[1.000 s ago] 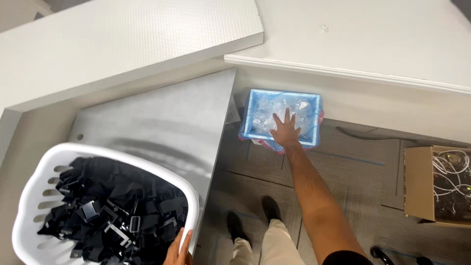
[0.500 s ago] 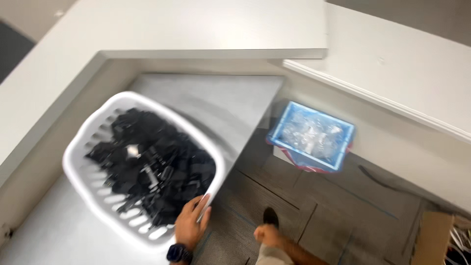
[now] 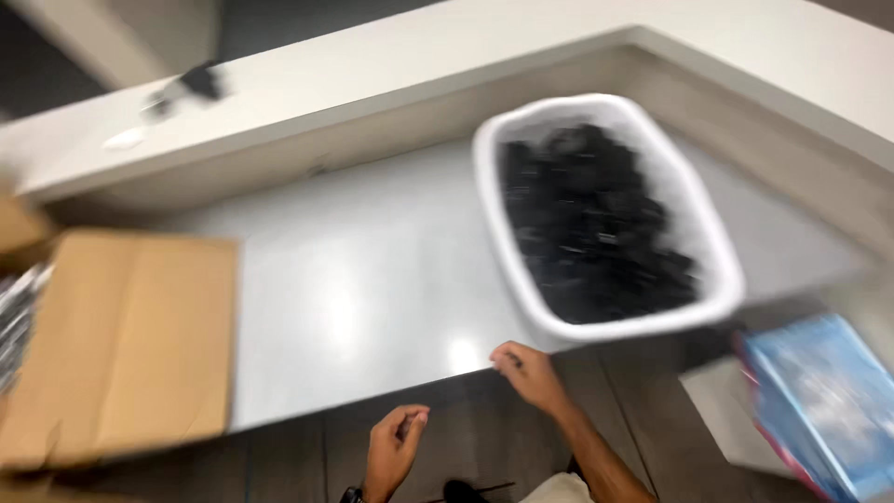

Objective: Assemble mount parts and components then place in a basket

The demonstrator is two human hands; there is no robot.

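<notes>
The view is blurred by motion. My right hand (image 3: 526, 373) rests at the front edge of the grey table (image 3: 372, 279), fingers curled in, nothing visible in it. My left hand (image 3: 396, 447) hangs lower, below the table edge, loosely curled and empty. A white plastic basket (image 3: 615, 328) full of small black parts stands on the table just right of and beyond my right hand, a short gap from it.
A brown cardboard box (image 3: 130, 345) sits on the table's left end. A blue bin (image 3: 819, 419) with clear bags stands on the floor at the lower right. A white raised counter (image 3: 372, 84) borders the table behind and to the right.
The view has swung left: the basket now lies to the right and the cardboard box has come into sight. My left hand has let go of the basket rim. My right hand has come up to the table edge.
</notes>
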